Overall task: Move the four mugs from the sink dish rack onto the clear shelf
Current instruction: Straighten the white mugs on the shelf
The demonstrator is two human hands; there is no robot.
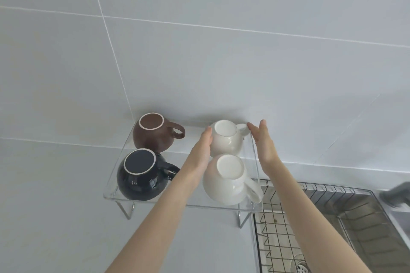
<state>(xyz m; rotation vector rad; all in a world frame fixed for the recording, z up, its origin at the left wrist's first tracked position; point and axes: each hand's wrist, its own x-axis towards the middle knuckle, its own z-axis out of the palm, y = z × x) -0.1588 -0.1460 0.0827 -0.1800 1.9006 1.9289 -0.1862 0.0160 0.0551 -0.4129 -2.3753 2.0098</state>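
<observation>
Four mugs stand upside down on the clear shelf (pixel 115 193), two at its rear edge and two at its front edge. The brown mug (pixel 155 134) sits at the rear left corner and the black mug (pixel 142 175) at the front left corner, both with handles pointing right. The rear white mug (pixel 225 139) is at the rear right corner; the front white mug (pixel 226 180) is at the front right corner, its handle reaching toward the shelf's right edge. That makes one brown, one black and two white.

The left hand (pixel 203 147) is flat, fingers pressed together, its palm against the left side of the rear white mug. The right hand (pixel 263 141) is also flat with fingers together, open beside that mug's handle, gripping nothing.

The wire dish rack (pixel 310 213) lies in the steel sink (pixel 363 217) off the shelf's right edge, and holds no mugs.
</observation>
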